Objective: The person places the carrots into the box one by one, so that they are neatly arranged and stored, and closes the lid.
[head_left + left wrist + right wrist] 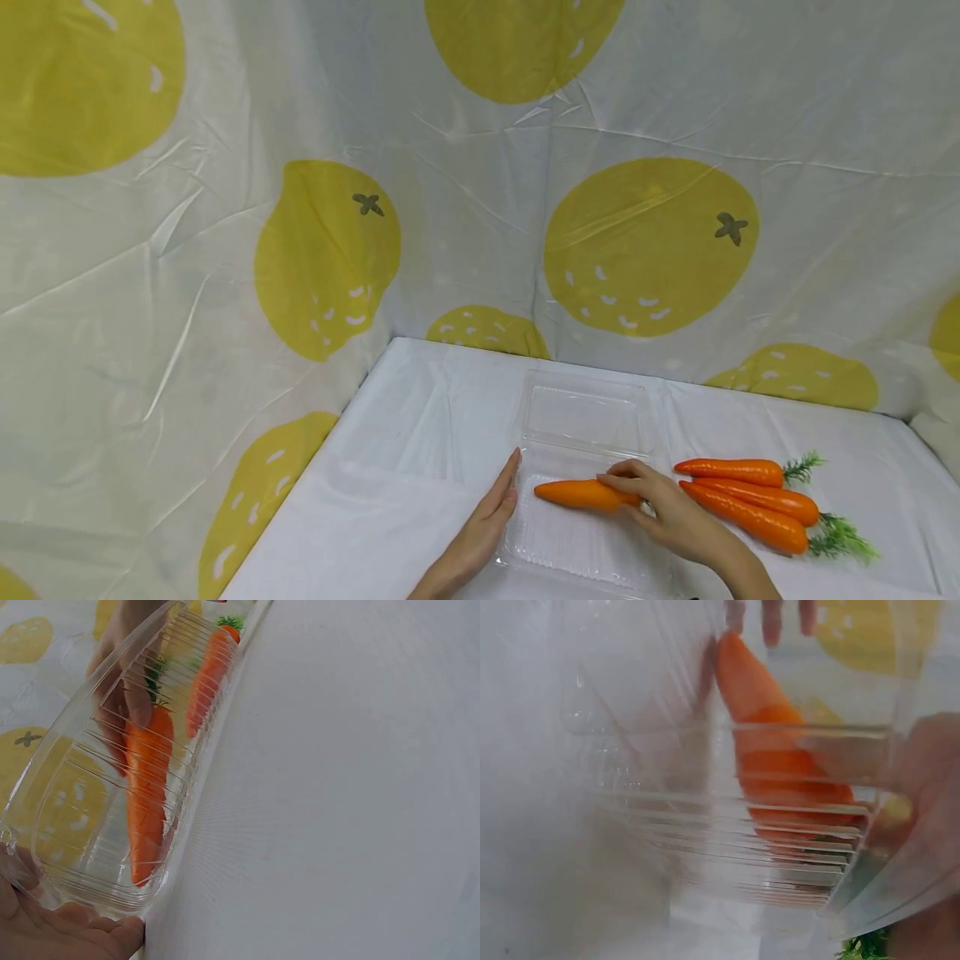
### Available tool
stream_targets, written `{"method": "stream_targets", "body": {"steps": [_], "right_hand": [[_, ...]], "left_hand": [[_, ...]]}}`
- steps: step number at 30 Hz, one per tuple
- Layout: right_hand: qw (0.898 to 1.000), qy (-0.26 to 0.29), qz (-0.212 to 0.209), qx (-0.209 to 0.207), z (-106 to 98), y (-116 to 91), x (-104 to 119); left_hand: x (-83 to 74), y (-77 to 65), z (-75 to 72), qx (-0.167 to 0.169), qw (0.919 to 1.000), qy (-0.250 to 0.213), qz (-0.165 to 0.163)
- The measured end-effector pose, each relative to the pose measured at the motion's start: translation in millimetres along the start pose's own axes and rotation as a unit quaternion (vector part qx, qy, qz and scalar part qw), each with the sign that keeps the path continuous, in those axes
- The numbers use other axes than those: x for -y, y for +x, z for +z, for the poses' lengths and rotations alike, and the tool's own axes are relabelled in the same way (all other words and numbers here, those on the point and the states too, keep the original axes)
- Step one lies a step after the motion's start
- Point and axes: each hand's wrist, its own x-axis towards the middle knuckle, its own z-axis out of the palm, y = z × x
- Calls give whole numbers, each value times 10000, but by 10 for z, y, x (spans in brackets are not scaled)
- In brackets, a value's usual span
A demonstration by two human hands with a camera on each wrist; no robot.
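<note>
My right hand (667, 512) grips an orange carrot (585, 495) near its thick end, fingers over the top and thumb at the near side. The carrot lies lengthwise within a clear plastic clamshell box (555, 542), its tip toward the left wall. Green leaves (156, 679) show by the gripping fingers in the left wrist view. My left hand (480, 525) rests against the box's left wall, fingers extended along it. Through the ribbed plastic, the right wrist view shows the carrot (769, 757) and several left fingertips (771, 622).
Three more carrots (757, 508) with green tops lie together to the right of the box. The box's lid (585, 412) lies folded back toward the rear. A white cloth (420, 417) covers the table, and a lemon-print curtain (465, 208) hangs behind and at left.
</note>
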Motion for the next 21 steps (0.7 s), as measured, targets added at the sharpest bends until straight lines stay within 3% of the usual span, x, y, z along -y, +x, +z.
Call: {"method": "stream_targets", "body": {"steps": [14, 21], "right_hand": [[9978, -355, 243, -513, 99, 53, 38], [9968, -370, 519, -473, 140, 93, 38]], "left_hand": [[23, 5, -11, 64, 9999, -95, 27], [10, 3, -15, 52, 10000, -70, 3]]}}
